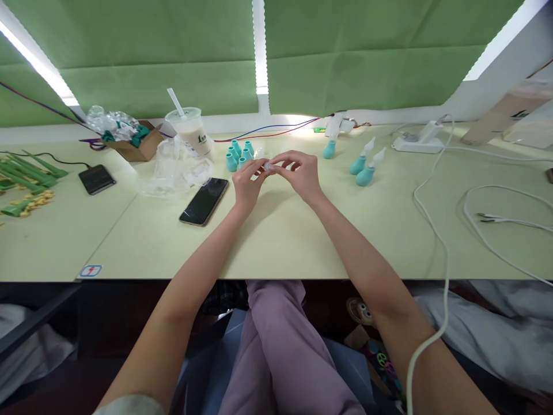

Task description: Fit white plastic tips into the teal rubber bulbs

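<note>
My left hand (249, 183) and my right hand (302, 174) meet above the table, fingertips pinched on a small clear plastic piece (268, 166). Fingers cover most of that piece, so its full shape is hidden. Just behind my left hand stand several small teal bulbs (235, 151) in a cluster, without tips. To the right of my right hand, two teal bulbs with clear pointed nozzles (365, 174) lie tilted. Farther back, another teal bulb (329, 150) stands with a pale top.
A black phone (204, 201) lies left of my hands. Behind it are a crumpled plastic bag (173, 167), a drink cup (190, 129) and a cardboard box (137, 147). On the right, a white power strip (417, 144) trails a cable (432, 227) over the table edge.
</note>
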Demonstrator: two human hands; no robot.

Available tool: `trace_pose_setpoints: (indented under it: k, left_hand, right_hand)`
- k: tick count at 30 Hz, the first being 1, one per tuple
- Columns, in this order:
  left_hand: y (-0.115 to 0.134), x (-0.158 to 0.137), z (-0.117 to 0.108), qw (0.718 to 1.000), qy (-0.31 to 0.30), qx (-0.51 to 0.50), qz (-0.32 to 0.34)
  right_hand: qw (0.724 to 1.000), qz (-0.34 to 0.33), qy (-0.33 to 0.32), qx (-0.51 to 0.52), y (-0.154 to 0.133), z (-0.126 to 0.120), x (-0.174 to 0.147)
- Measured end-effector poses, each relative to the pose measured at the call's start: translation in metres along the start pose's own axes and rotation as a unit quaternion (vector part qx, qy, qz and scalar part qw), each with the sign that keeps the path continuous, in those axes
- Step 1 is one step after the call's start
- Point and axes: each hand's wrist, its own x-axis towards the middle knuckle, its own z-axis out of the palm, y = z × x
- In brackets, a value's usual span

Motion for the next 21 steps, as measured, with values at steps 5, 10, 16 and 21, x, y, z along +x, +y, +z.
trace_pose_setpoints:
  k: [5,10,16,21]
  left_hand:
    - [0.0022,0.0004,-0.0004,1.000,-0.005,-0.006,0.010]
    - [0.0014,-0.0009,-0.0005,1.000,-0.017,-0.001,0.020]
    - [-0.0012,-0.0016,-0.0010,0.999,-0.022,-0.004,0.023]
    - [-0.0048,-0.0028,-0.0006,0.999,-0.029,0.010,0.044]
  right_hand:
    - [1.000,0.004,0.021,-0.021,-0.0007,0.0020,0.0001]
    - [1.000,0.015,0.010,-0.015,0.0045,0.0011,0.0020]
    - [0.999,0.031,-0.027,0.018,0.0032,-0.0025,0.0034]
    - [0.994,0.075,-0.043,0.071,0.0023,-0.0032,0.0052]
